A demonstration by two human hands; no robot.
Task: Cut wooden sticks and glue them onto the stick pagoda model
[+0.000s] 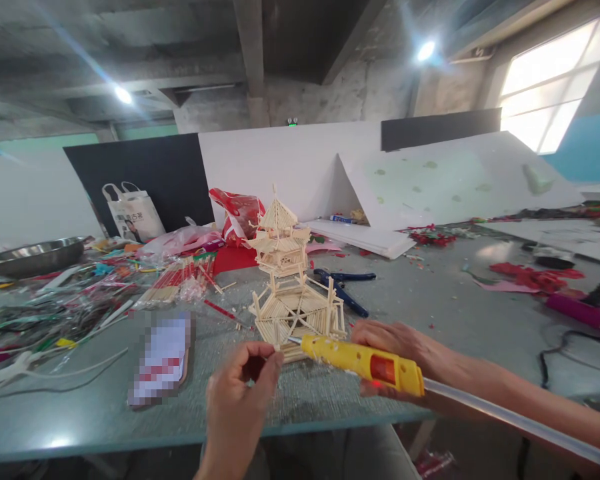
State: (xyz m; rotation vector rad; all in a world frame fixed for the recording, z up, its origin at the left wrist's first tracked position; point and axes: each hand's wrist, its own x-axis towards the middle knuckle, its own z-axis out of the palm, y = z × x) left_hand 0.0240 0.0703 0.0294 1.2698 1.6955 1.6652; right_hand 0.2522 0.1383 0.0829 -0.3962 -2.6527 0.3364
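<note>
My right hand (395, 340) is wrapped round a yellow hot glue gun (343, 353), with a long clear glue stick (510, 420) running out of its back. The gun's metal nozzle points left, close to my left fingertips. My left hand (245, 393) pinches a short pale wooden stick (277, 335) at the near edge of a wooden-stick base (300, 310). This base has a ring of upright posts and spoke-like sticks across its floor. Behind it stands a tiered pagoda (280, 233) of the same sticks, with a pointed roof.
Blue-handled pliers (347, 287) lie right of the base. A phone (163, 360) rests at left, near bundled sticks (173, 280), plastic wrappings and a metal bowl (35, 257). White boards (360, 237) lie behind. A purple tool (583, 313) with a black cord is far right.
</note>
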